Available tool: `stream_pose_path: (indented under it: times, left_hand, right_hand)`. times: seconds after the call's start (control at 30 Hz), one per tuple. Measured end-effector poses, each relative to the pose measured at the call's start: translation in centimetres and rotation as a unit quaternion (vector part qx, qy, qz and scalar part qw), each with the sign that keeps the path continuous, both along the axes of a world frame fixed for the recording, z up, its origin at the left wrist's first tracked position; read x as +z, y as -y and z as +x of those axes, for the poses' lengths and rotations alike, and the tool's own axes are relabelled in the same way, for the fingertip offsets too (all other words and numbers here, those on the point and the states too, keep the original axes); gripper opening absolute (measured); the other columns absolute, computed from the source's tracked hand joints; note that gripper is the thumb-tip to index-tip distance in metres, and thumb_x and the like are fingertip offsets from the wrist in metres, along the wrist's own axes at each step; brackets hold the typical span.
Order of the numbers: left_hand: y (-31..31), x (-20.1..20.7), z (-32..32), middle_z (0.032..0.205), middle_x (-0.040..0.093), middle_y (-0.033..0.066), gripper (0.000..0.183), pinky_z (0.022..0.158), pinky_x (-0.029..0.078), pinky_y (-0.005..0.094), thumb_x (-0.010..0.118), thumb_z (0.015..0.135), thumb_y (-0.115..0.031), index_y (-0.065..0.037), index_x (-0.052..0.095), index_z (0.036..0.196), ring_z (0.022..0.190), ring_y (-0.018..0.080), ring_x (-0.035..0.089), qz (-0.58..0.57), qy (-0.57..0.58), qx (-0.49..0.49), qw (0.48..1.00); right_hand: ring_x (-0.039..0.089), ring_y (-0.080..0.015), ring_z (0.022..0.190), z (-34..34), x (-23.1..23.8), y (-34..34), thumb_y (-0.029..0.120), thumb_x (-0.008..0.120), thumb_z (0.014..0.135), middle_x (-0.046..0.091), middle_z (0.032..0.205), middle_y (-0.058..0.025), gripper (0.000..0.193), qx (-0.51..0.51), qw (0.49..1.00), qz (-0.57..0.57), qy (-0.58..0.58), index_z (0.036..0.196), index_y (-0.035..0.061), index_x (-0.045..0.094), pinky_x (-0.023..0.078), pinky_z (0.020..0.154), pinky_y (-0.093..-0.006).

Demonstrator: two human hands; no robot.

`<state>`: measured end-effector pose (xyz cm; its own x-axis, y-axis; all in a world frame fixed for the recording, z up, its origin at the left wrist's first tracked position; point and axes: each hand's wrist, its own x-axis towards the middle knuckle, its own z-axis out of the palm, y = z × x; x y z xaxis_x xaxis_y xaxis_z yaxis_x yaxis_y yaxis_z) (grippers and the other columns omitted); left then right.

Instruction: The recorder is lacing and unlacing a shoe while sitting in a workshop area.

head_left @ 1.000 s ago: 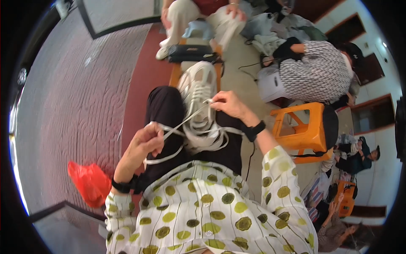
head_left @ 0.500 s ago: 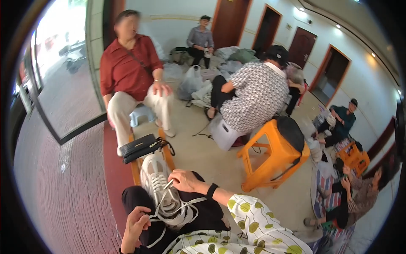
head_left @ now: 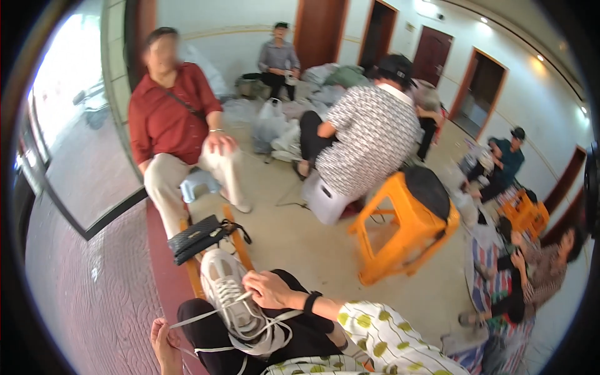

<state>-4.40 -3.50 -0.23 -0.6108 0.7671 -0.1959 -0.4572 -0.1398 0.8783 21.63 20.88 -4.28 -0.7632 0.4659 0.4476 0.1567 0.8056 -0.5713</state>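
A white-and-beige sneaker (head_left: pixel 220 270) rests on my lap between my black-trousered knees, its toe pointing away from me. White shoelaces (head_left: pixel 206 317) run through its upper eyelets, with loose loops lying over its near end. My right hand (head_left: pixel 269 290) is closed in a pinch on the shoelace beside the sneaker's right row of eyelets. Off to the left, past my knee, my left hand (head_left: pixel 164 345) grips a shoelace. That lace stretches nearly straight from my left fingers across to the sneaker.
Ahead, a black quilted pouch (head_left: pixel 197 240) lies across an orange frame (head_left: pixel 237 240). An orange stool (head_left: pixel 400 231) with a dark cover stands right. A person in red (head_left: pixel 172 112) sits ahead left; another in a patterned shirt (head_left: pixel 369 137) sits near bags (head_left: pixel 270 122). Others sit along the right.
My left hand has moved left and outward, drawing the shoelace taut from the sneaker. My right hand stays pinched at the eyelets. The whole view has shifted slightly.
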Motion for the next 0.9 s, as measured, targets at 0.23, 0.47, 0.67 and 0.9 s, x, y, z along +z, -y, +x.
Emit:
stream_pose_path:
  times: [0.23,0.47,0.67,0.9]
  left_hand:
    - [2.4,-1.4,-1.7,0.072,0.048,-0.0009,0.008,0.062,0.040,0.0196,0.057,0.085,-0.002,-0.007,0.057,0.092,0.067,0.0049,0.047,-0.083,-0.262,0.162,0.948]
    - [-0.5,16.7,10.4,0.081,0.066,0.0111,0.022,0.062,0.053,0.0340,0.062,0.091,-0.023,-0.001,0.060,0.089,0.068,0.0236,0.065,0.354,-0.335,-0.158,0.859]
    - [3.2,23.1,15.1,0.106,0.062,0.0042,0.022,0.080,0.048,0.0376,0.074,0.086,-0.015,-0.009,0.061,0.102,0.092,0.0192,0.061,0.534,-0.248,-0.151,0.794]
    - [3.6,21.1,18.0,0.100,0.059,0.0014,0.010,0.069,0.045,0.0322,0.066,0.089,-0.012,-0.011,0.057,0.093,0.087,0.0148,0.059,0.699,-0.233,0.055,0.674]
  right_hand:
    - [0.060,-0.0257,0.088,-0.9,1.4,0.9,0.013,0.063,0.078,0.057,0.102,-0.0059,0.010,0.085,0.994,0.062,0.038,0.086,0.0088,0.057,0.048,0.079,-0.0382]
    - [0.061,-0.0260,0.083,-1.0,2.3,1.0,0.027,0.067,0.084,0.058,0.103,-0.0065,0.021,0.072,0.995,0.058,0.049,0.080,0.0089,0.058,0.048,0.079,-0.0380]
    - [0.062,-0.0274,0.079,-1.5,1.9,0.6,0.023,0.068,0.081,0.061,0.097,-0.0056,0.015,0.056,0.996,0.066,0.018,0.077,0.0098,0.061,0.051,0.075,-0.0398]
    - [0.062,-0.0252,0.078,-0.4,2.2,0.5,0.025,0.072,0.082,0.059,0.094,-0.0036,0.020,0.043,0.997,0.054,0.038,0.077,0.0103,0.060,0.050,0.075,-0.0382]
